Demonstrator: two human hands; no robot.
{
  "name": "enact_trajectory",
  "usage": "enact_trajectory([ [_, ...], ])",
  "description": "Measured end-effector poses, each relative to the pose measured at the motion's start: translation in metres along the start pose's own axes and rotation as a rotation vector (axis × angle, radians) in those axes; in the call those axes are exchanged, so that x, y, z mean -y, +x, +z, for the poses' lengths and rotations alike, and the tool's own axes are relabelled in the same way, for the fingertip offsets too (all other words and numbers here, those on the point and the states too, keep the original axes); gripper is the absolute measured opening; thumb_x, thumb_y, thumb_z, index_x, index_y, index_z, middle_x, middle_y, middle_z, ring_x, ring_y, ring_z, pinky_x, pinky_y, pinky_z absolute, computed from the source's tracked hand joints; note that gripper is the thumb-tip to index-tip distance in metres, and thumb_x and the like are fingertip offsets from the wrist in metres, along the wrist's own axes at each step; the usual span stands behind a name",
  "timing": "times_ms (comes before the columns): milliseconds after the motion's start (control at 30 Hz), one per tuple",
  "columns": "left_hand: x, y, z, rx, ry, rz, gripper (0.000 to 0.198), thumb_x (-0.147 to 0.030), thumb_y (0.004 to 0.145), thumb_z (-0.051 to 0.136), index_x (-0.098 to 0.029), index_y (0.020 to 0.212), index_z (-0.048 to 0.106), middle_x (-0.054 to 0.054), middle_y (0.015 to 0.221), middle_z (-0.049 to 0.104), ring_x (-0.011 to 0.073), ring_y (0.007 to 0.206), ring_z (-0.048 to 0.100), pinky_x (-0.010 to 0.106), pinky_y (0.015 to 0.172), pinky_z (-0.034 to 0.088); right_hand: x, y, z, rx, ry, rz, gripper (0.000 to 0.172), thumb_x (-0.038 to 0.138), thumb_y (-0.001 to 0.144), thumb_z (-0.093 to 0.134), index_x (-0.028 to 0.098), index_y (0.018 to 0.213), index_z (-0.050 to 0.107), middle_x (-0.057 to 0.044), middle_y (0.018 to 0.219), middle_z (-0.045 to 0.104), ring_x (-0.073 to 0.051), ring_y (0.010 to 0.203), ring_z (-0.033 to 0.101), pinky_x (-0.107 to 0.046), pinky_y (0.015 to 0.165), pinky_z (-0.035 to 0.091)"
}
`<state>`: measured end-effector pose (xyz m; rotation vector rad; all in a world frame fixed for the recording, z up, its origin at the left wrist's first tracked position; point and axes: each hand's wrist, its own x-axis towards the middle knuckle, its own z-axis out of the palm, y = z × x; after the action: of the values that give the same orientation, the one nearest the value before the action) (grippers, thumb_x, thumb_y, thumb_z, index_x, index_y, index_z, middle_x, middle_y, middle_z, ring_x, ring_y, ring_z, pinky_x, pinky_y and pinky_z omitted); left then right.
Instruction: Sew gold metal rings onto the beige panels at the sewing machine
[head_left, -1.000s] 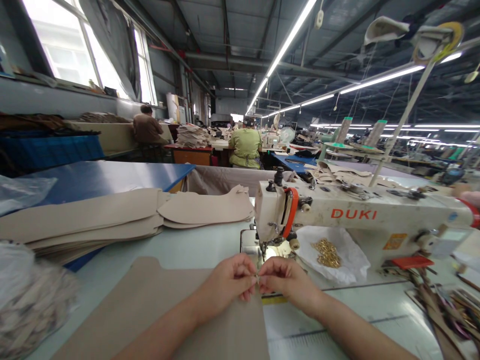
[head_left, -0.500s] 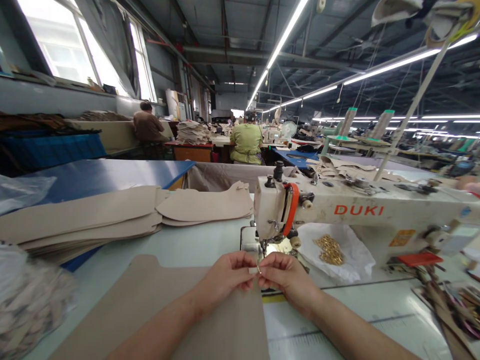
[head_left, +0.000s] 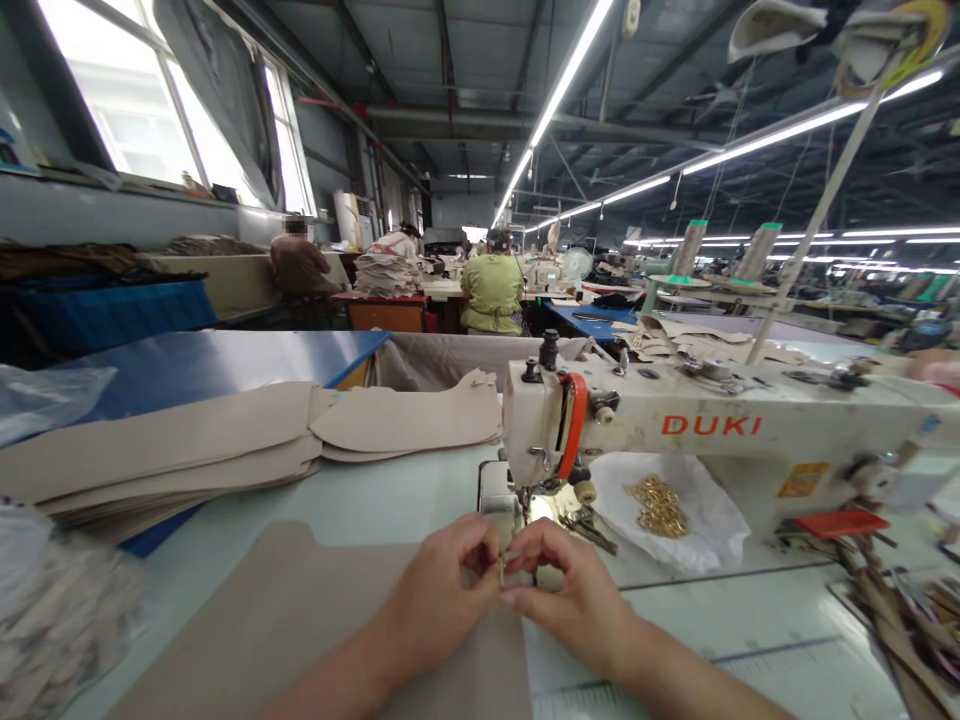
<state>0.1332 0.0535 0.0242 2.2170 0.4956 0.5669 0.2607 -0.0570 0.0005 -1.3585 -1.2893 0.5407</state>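
– Workshop lights [head_left: 571,74] are strung above a desk [head_left: 360,500], on which a sewing machine [head_left: 637,400] is mounted and a beige panel [head_left: 285,600] is spread. What is changed?

– Since the last view, the grip of the right hand [head_left: 585,605] is loosened: thumb and forefinger are parted.

– And the small gold piece [head_left: 502,567]?

– It is pinched in the grip of the left hand [head_left: 442,585], above the panel. Its support seems entrusted to that side; whether it is touched by the right fingertips cannot be told.
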Motion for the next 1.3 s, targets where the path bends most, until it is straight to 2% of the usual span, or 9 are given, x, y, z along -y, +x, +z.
enact_trajectory([
  [100, -0.002, -0.001, -0.001, -0.014, 0.0, 0.002, 0.007, -0.015, 0.064, 0.047, -0.02, 0.06, 0.048, -0.003, 0.062, 0.05, 0.0144, 0.061, 0.048, 0.023, 0.058, 0.037, -0.001, 0.0, -0.002, -0.001, -0.064, -0.066, 0.014, 0.017, 0.072, 0.064, 0.02, 0.085, 0.06, -0.002, 0.083, 0.063, -0.015, 0.077, 0.057, -0.025, 0.073, 0.044],
  [233, 0.0, -0.001, 0.0, -0.014, -0.045, 0.002, 0.008, -0.013, 0.063, 0.046, -0.02, 0.061, 0.049, -0.003, 0.063, 0.052, 0.0144, 0.062, 0.051, 0.022, 0.059, 0.039, 0.0, -0.001, -0.004, 0.014, -0.168, -0.17, 0.023, 0.015, 0.071, 0.063, 0.021, 0.093, 0.06, -0.004, 0.093, 0.065, -0.017, 0.086, 0.059, -0.026, 0.079, 0.044],
  [400, 0.003, 0.0, 0.001, -0.025, -0.041, -0.014, 0.007, -0.014, 0.062, 0.046, -0.021, 0.06, 0.047, -0.003, 0.061, 0.051, 0.0144, 0.061, 0.05, 0.023, 0.058, 0.039, 0.002, -0.001, -0.003, 0.011, -0.199, -0.185, 0.026, 0.015, 0.07, 0.065, 0.021, 0.095, 0.059, -0.004, 0.095, 0.066, -0.017, 0.087, 0.061, -0.026, 0.08, 0.045],
  [533, 0.001, 0.001, 0.0, -0.028, -0.056, -0.038, 0.005, -0.016, 0.061, 0.047, -0.021, 0.059, 0.047, -0.003, 0.059, 0.05, 0.0142, 0.059, 0.048, 0.023, 0.057, 0.038, 0.005, 0.0, -0.002, 0.004, -0.196, -0.214, 0.017, 0.013, 0.073, 0.06, 0.021, 0.088, 0.061, -0.005, 0.093, 0.067, -0.017, 0.087, 0.061, -0.026, 0.081, 0.045],
  [633, -0.001, 0.001, 0.0, -0.036, -0.075, -0.059, 0.005, -0.016, 0.061, 0.047, -0.02, 0.059, 0.048, -0.003, 0.059, 0.049, 0.0139, 0.058, 0.048, 0.023, 0.056, 0.038, 0.006, 0.001, -0.003, -0.034, -0.207, -0.227, 0.012, 0.013, 0.076, 0.055, 0.02, 0.079, 0.063, -0.005, 0.085, 0.067, -0.016, 0.082, 0.062, -0.025, 0.076, 0.047],
  [800, 0.0, 0.003, 0.002, -0.012, -0.219, -0.089, 0.002, -0.018, 0.063, 0.05, -0.019, 0.063, 0.051, -0.002, 0.063, 0.054, 0.0144, 0.062, 0.052, 0.023, 0.059, 0.041, 0.001, 0.003, 0.0, -0.147, -0.144, -0.125, 0.011, 0.013, 0.072, 0.055, 0.02, 0.068, 0.063, -0.002, 0.072, 0.065, -0.014, 0.069, 0.059, -0.024, 0.066, 0.047],
  [1033, 0.008, 0.01, 0.001, -0.008, -0.436, -0.194, 0.01, -0.024, 0.058, 0.059, -0.019, 0.059, 0.051, -0.001, 0.065, 0.058, 0.0145, 0.062, 0.053, 0.025, 0.06, 0.042, -0.011, 0.009, 0.009, -0.237, 0.162, 0.13, 0.006, 0.018, 0.066, 0.059, 0.017, 0.06, 0.06, 0.001, 0.059, 0.059, -0.01, 0.053, 0.048, -0.021, 0.051, 0.039],
  [1133, 0.01, 0.011, 0.001, 0.01, -0.487, -0.234, 0.012, -0.024, 0.056, 0.062, -0.019, 0.062, 0.052, -0.002, 0.063, 0.057, 0.0142, 0.061, 0.053, 0.026, 0.06, 0.043, -0.012, 0.009, 0.01, -0.251, 0.182, 0.147, 0.006, 0.018, 0.065, 0.06, 0.016, 0.059, 0.06, 0.001, 0.058, 0.058, -0.01, 0.053, 0.047, -0.021, 0.051, 0.037],
  [1300, 0.01, 0.01, 0.005, -0.009, -0.51, -0.191, 0.016, -0.024, 0.06, 0.065, -0.018, 0.067, 0.053, -0.002, 0.064, 0.057, 0.0128, 0.062, 0.055, 0.025, 0.062, 0.044, -0.01, 0.008, 0.009, -0.247, 0.156, 0.122, 0.006, 0.016, 0.064, 0.059, 0.017, 0.058, 0.058, 0.002, 0.059, 0.057, -0.01, 0.054, 0.048, -0.021, 0.053, 0.039],
])
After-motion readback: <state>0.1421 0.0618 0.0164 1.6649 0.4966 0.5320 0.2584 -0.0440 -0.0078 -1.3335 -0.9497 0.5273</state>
